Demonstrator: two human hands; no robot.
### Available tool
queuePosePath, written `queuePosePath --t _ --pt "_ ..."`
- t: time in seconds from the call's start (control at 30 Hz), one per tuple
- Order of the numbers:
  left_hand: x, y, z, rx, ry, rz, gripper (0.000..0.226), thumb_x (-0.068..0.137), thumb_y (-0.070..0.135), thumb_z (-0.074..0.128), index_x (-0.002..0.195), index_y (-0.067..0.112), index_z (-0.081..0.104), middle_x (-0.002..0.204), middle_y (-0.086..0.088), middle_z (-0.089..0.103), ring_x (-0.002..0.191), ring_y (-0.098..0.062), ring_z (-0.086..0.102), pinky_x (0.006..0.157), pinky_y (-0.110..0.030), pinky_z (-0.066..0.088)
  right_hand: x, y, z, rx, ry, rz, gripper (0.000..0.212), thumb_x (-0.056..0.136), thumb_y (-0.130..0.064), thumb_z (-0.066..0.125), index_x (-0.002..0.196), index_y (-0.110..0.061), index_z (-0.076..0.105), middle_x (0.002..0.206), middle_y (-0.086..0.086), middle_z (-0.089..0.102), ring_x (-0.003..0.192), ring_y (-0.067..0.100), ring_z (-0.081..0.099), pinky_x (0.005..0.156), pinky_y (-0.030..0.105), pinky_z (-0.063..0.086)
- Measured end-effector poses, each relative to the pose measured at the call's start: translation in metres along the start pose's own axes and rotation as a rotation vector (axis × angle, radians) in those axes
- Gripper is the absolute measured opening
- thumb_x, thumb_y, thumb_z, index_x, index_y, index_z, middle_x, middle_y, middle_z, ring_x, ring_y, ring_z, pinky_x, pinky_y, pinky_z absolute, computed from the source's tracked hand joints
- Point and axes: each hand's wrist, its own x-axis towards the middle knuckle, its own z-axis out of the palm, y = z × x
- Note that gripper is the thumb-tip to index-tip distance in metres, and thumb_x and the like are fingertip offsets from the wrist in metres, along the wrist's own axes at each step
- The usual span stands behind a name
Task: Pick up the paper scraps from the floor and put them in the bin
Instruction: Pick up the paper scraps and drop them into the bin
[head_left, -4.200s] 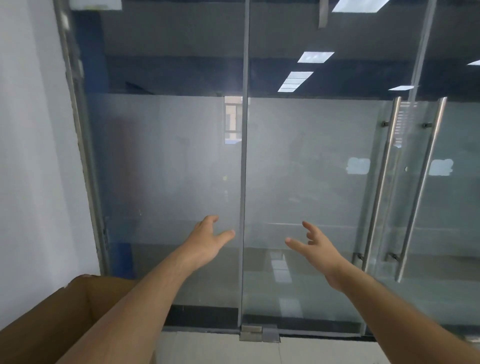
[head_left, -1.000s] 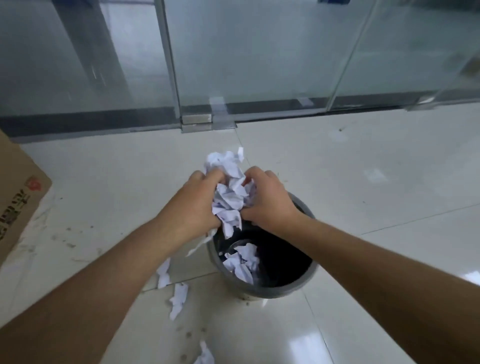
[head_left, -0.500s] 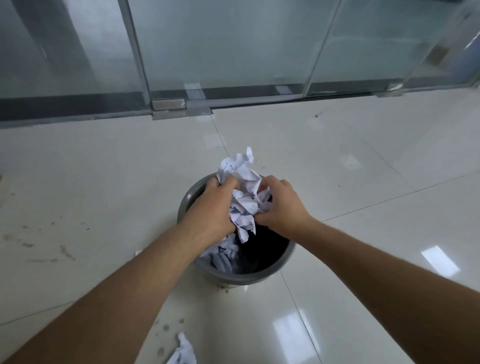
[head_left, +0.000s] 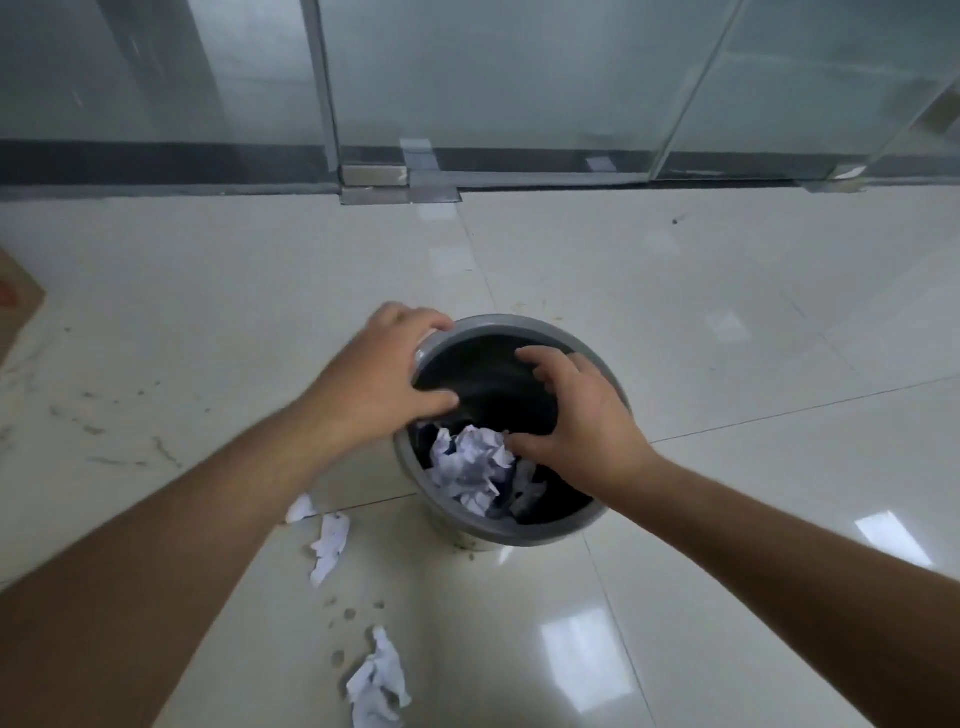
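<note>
A round grey bin (head_left: 524, 535) with a dark inside stands on the pale tiled floor. Crumpled white paper (head_left: 470, 467) lies inside it, at the near left. My left hand (head_left: 379, 379) hovers over the bin's left rim, fingers spread, holding nothing. My right hand (head_left: 576, 421) is over the bin's mouth, fingers curled apart and empty, its thumb close to the paper. Left of the bin, two white scraps (head_left: 328, 540) lie on the floor. Another crumpled scrap (head_left: 376, 680) lies nearer to me.
A glass wall with a metal frame (head_left: 332, 130) runs along the far side of the floor. A brown cardboard box corner (head_left: 15, 301) shows at the left edge. Dirt marks (head_left: 104, 441) streak the tiles on the left.
Both hands held a bundle of crumpled paper over the bin; now the paper lies inside the bin and both hands have opened and spread apart.
</note>
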Motion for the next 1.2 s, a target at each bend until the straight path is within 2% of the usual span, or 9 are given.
queuePosePath --t 0.1,0.23,0.43,0.53,0.63,0.8,0.9,1.0,1.2 --pt "-0.005 -0.06 -0.026 -0.062 0.213 -0.188 0.066 0.074 0.039 0.081 0.133 0.028 0.052 0.132 -0.005 0.048 0.098 -0.016 0.055 0.083 -0.031 0.044 -0.021 -0.054 0.015 0.15 -0.106 -0.22 0.069 0.073 -0.029 0.08 0.132 -0.033 0.044 0.116 -0.008 0.05 0.097 0.003 0.051 0.087 0.024 0.051" --pt "-0.035 -0.144 -0.01 0.029 0.069 -0.449 0.081 0.065 0.044 0.086 0.136 0.031 0.048 0.138 -0.012 0.045 0.123 -0.028 0.05 0.103 -0.043 0.044 -0.047 -0.098 0.071 0.191 -0.356 -0.385 0.061 0.076 -0.032 0.076 0.128 -0.034 0.044 0.119 -0.008 0.048 0.097 0.009 0.052 0.082 0.032 0.052" --pt "-0.077 -0.195 0.053 0.068 -0.202 -0.562 0.112 0.047 0.057 0.082 0.147 0.032 0.037 0.15 -0.012 0.035 0.138 -0.034 0.035 0.109 -0.043 0.033 -0.058 -0.057 0.19 0.058 -0.555 -0.155 0.07 0.071 -0.032 0.078 0.131 -0.036 0.041 0.127 -0.001 0.043 0.112 0.021 0.052 0.086 0.035 0.052" --pt "-0.076 -0.205 0.075 0.126 -0.283 -0.543 0.117 0.051 0.052 0.086 0.15 0.036 0.027 0.162 -0.01 0.016 0.146 -0.036 0.017 0.113 -0.048 0.03 -0.071 -0.023 0.227 -0.002 -0.591 0.049 0.093 0.06 -0.039 0.086 0.135 -0.039 0.031 0.134 0.0 0.034 0.123 0.023 0.043 0.093 0.043 0.053" --pt "-0.067 -0.21 0.092 0.246 -0.348 -0.53 0.118 0.056 0.049 0.087 0.152 0.042 0.017 0.166 -0.001 -0.001 0.148 -0.039 0.005 0.113 -0.06 0.028 -0.094 -0.008 0.249 -0.066 -0.688 0.087 0.115 0.049 -0.05 0.09 0.137 -0.045 0.017 0.144 -0.001 0.022 0.129 0.025 0.033 0.095 0.047 0.051" --pt "-0.059 -0.213 0.119 0.31 -0.413 -0.503 0.112 0.055 0.051 0.086 0.148 0.044 0.024 0.161 -0.002 0.008 0.142 -0.037 0.02 0.101 -0.06 0.039 -0.114 -0.011 0.27 -0.082 -0.742 0.041 0.126 0.046 -0.046 0.091 0.138 -0.052 0.006 0.151 -0.001 0.011 0.132 0.03 0.027 0.095 0.054 0.049" --pt "-0.062 -0.216 0.131 0.381 -0.351 -0.429 0.088 0.058 0.044 0.084 0.136 0.035 0.045 0.143 -0.008 0.033 0.126 -0.035 0.037 0.089 -0.052 0.05 -0.123 -0.015 0.282 -0.1 -0.73 -0.008 0.11 0.056 -0.038 0.089 0.135 -0.05 0.014 0.15 0.002 0.014 0.13 0.03 0.028 0.094 0.053 0.049" --pt "-0.07 -0.22 0.144 0.378 -0.325 -0.377 0.059 0.07 0.028 0.079 0.124 0.023 0.056 0.127 -0.014 0.041 0.11 -0.038 0.047 0.082 -0.049 0.053 -0.126 -0.015 0.29 -0.095 -0.66 -0.037 0.069 0.083 -0.029 0.068 0.137 -0.042 0.026 0.148 0.004 0.021 0.132 0.028 0.031 0.095 0.045 0.051" --pt "-0.087 -0.226 0.156 0.261 -0.391 -0.308 0.022 0.081 0.012 0.064 0.103 0.011 0.062 0.107 -0.014 0.051 0.088 -0.041 0.064 0.071 -0.039 0.048 -0.114 -0.008 0.303 0.09 -0.624 0.125 0.036 0.088 -0.024 0.059 0.124 -0.025 0.056 0.131 0.004 0.047 0.113 0.025 0.056 0.09 0.032 0.049"
